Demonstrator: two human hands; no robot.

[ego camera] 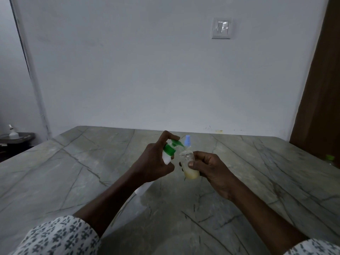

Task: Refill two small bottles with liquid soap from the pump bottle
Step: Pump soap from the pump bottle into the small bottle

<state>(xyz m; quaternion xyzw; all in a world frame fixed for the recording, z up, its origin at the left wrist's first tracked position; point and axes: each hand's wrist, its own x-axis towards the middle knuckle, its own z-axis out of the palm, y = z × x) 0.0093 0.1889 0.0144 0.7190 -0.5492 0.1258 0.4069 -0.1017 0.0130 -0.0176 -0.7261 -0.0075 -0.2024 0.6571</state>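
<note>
Left hand (152,162) grips the pump bottle (168,149), forefinger on top; right hand (211,168) holds the small bottle (188,160), spout (178,143) at its mouth. Press slowly, with the spout centred there.

A grey, veined stone table (73,162) fills the lower frame. A white switch plate (221,28) sits upper right on the pale wall (128,70). At far left, a white spray bottle (12,130) stands on a dark stand (22,138).

A white plastic pump bottle (166,159) with a green pump head (172,146) is leaning rightward, its spout touching the open mouth of a small clear plastic bottle (187,157). That bottle is tilting slightly, with pale yellow liquid soap (192,174) sitting in its lower part. A light-blue spray cap (187,141) is showing just behind it.
</note>
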